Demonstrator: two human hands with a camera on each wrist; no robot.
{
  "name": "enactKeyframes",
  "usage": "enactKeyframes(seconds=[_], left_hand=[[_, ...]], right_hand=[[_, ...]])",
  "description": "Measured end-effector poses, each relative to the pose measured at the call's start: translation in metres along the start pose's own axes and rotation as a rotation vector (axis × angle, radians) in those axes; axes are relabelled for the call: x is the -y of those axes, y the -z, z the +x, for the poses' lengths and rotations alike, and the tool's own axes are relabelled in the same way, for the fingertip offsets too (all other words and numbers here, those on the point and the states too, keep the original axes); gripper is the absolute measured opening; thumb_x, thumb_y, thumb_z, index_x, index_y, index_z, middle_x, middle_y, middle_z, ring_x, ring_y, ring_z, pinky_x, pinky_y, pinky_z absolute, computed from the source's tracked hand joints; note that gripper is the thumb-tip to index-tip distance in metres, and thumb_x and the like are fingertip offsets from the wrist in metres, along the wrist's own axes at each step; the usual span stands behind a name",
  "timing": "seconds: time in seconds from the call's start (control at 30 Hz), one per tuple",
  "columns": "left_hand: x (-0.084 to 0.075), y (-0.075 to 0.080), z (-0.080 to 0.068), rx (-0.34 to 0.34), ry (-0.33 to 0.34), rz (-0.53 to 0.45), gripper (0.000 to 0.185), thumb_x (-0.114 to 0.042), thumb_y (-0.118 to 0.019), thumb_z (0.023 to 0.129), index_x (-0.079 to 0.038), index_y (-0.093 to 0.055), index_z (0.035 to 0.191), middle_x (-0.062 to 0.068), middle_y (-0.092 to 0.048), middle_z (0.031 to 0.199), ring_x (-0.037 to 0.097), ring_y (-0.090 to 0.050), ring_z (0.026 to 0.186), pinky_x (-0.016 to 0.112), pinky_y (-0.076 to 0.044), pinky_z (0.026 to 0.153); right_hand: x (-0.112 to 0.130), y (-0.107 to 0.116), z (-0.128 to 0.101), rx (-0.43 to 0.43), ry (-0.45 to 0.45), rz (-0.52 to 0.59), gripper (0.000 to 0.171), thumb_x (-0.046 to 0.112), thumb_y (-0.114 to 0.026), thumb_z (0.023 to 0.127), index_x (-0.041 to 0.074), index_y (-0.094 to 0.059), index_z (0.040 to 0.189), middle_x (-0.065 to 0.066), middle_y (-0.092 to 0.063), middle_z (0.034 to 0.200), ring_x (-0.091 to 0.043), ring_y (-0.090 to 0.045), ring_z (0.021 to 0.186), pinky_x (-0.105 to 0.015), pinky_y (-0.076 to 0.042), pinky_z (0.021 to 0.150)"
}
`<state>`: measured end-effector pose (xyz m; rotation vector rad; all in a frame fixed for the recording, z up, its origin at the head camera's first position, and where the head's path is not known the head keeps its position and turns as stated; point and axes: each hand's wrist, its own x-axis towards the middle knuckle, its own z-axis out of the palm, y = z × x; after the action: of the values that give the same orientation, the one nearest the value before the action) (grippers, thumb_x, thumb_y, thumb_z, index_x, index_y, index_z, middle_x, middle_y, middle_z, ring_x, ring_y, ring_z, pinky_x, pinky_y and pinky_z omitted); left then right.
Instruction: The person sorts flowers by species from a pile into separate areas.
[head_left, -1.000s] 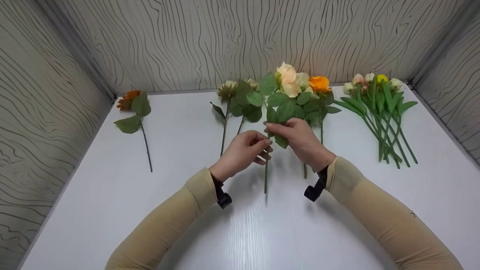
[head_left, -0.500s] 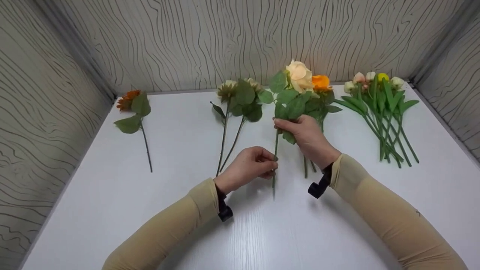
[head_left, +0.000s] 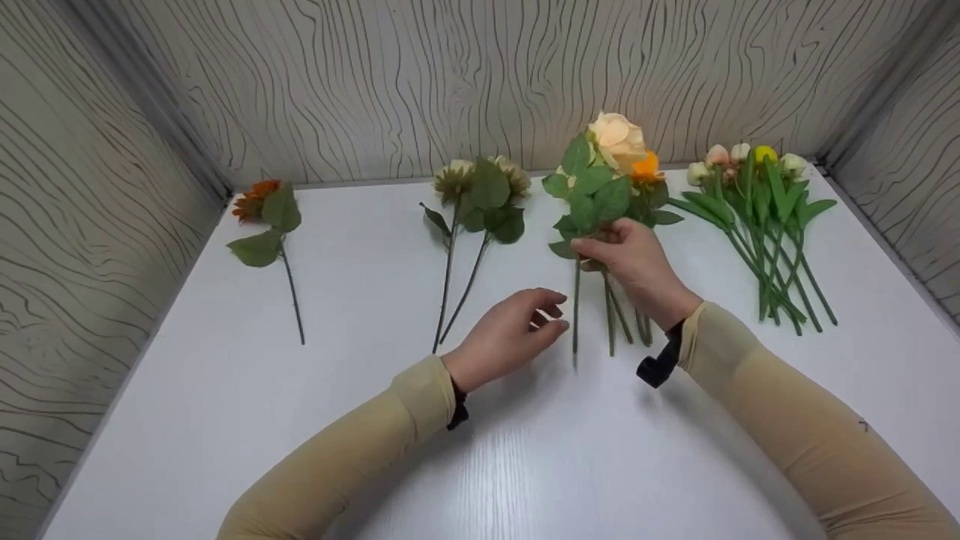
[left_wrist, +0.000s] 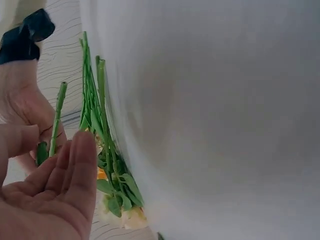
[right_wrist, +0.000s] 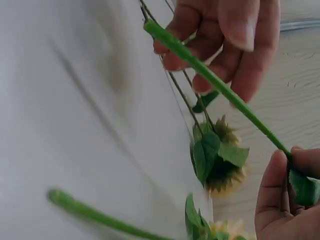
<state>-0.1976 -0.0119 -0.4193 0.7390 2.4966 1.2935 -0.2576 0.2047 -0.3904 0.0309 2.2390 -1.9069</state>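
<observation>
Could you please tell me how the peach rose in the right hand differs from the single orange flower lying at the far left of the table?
The peach rose is held up off the table by the right hand, which pinches its stem; the orange flower lies flat, untouched. The rose's bloom is pale peach and rounded; the orange flower's is deep orange, partly hidden by its own leaf. The rose stands beside other stems; the orange flower lies alone. Both have green leaves and long green stems.

Peach rose (head_left: 616,139) stands upright, green stem (head_left: 576,315) hanging above table.
</observation>
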Motion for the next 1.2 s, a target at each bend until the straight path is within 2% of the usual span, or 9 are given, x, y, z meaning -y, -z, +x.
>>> enactKeyframes(seconds=[0.1,0.2,0.37,0.53,0.63,0.73,0.93,1.07,1.2], left_hand=[[-0.003,-0.003,-0.003,0.013,-0.15,0.309,0.047,-0.031,-0.063,0.104,-0.01,-0.055,0.145,0.003,-0.062,0.132,0.016,-0.061,0.119,0.028,-0.049,0.1],[-0.008,-0.009,-0.003,0.022,-0.29,0.537,0.053,-0.036,-0.062,0.104,-0.011,-0.051,0.149,0.004,-0.058,0.141,0.019,-0.054,0.13,0.031,-0.043,0.109],[-0.016,-0.019,0.0,0.054,-0.441,0.73,0.056,-0.04,-0.061,0.103,-0.012,-0.049,0.15,0.006,-0.054,0.146,0.021,-0.048,0.136,0.032,-0.036,0.115],[-0.02,-0.025,0.001,0.078,-0.496,0.781,0.056,-0.042,-0.06,0.104,-0.013,-0.05,0.151,0.006,-0.053,0.147,0.02,-0.046,0.138,0.031,-0.033,0.117],[-0.02,-0.025,0.001,0.083,-0.5,0.785,0.056,-0.042,-0.059,0.104,-0.013,-0.049,0.151,0.005,-0.053,0.148,0.02,-0.046,0.139,0.031,-0.032,0.117],[-0.019,-0.024,0.0,0.093,-0.49,0.776,0.057,-0.042,-0.059,0.104,-0.013,-0.049,0.152,0.005,-0.052,0.148,0.02,-0.045,0.139,0.031,-0.031,0.118],[-0.017,-0.023,-0.001,0.121,-0.459,0.755,0.057,-0.042,-0.058,0.104,-0.014,-0.048,0.152,0.005,-0.052,0.149,0.019,-0.045,0.14,0.031,-0.031,0.118],[-0.015,-0.021,-0.001,0.128,-0.438,0.729,0.056,-0.042,-0.06,0.104,-0.015,-0.049,0.152,0.005,-0.052,0.149,0.02,-0.045,0.141,0.032,-0.031,0.118],[-0.014,-0.016,-0.002,0.121,-0.426,0.716,0.055,-0.041,-0.06,0.104,-0.014,-0.05,0.151,0.006,-0.052,0.149,0.02,-0.046,0.14,0.032,-0.032,0.118]], right_hand=[[0.001,0.023,0.008,-0.022,-0.005,-0.09,0.058,0.029,-0.073,0.098,0.002,-0.05,0.143,-0.014,-0.061,0.135,-0.023,-0.062,0.112,-0.035,-0.055,0.094],[0.0,0.044,0.017,-0.046,-0.012,-0.141,0.058,0.027,-0.07,0.099,0.001,-0.046,0.146,-0.016,-0.059,0.136,-0.023,-0.063,0.111,-0.035,-0.055,0.092],[-0.007,0.064,0.03,-0.069,-0.041,-0.182,0.059,0.025,-0.069,0.101,0.0,-0.043,0.148,-0.016,-0.057,0.136,-0.025,-0.062,0.111,-0.039,-0.054,0.095],[-0.02,0.068,0.039,-0.066,-0.06,-0.225,0.059,0.023,-0.07,0.099,-0.004,-0.044,0.145,-0.017,-0.056,0.131,-0.019,-0.063,0.103,-0.031,-0.056,0.089],[-0.026,0.069,0.041,-0.058,-0.059,-0.302,0.057,0.022,-0.071,0.099,-0.005,-0.047,0.142,-0.016,-0.056,0.126,-0.015,-0.062,0.095,-0.029,-0.057,0.082],[-0.028,0.069,0.042,-0.06,-0.056,-0.394,0.056,0.025,-0.071,0.098,-0.004,-0.048,0.141,-0.017,-0.056,0.125,-0.019,-0.059,0.096,-0.03,-0.055,0.079],[-0.027,0.067,0.043,-0.084,-0.063,-0.466,0.064,0.032,-0.073,0.096,-0.002,-0.045,0.142,-0.019,-0.052,0.133,-0.028,-0.05,0.112,-0.04,-0.047,0.09],[-0.027,0.067,0.042,-0.096,-0.051,-0.475,0.065,0.037,-0.073,0.096,-0.001,-0.045,0.141,-0.019,-0.05,0.134,-0.029,-0.047,0.115,-0.044,-0.043,0.094],[-0.026,0.068,0.041,-0.118,-0.035,-0.485,0.063,0.04,-0.071,0.097,-0.001,-0.047,0.139,-0.019,-0.051,0.132,-0.029,-0.047,0.112,-0.043,-0.043,0.091]])
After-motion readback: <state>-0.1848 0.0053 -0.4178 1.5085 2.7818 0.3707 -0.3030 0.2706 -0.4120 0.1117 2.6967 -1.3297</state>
